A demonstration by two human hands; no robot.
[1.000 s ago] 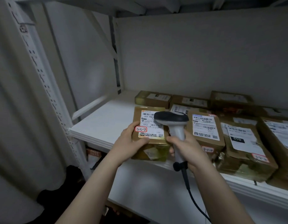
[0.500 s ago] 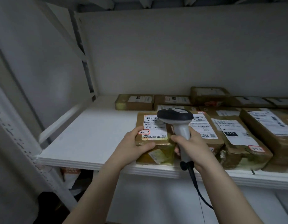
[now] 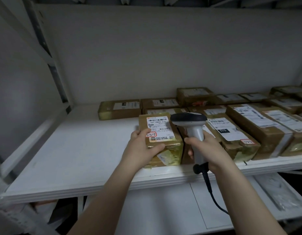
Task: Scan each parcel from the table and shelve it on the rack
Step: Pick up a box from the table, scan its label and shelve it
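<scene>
Roughly a dozen taped brown cardboard parcels (image 3: 240, 133) lie on the white rack shelf (image 3: 79, 158). The brown box with white label (image 3: 161, 133) sits at the front row's left end, left hand (image 3: 141, 150) gripping its near corner. Right hand (image 3: 209, 148) is wrapped round the grey corded handheld scanner (image 3: 189, 118). Table out of view, so remaining count unknown.

A brown parcel (image 3: 161, 139) with a white label, a grey-and-black scanner (image 3: 191, 126), and a white shelf (image 3: 75, 153).
</scene>
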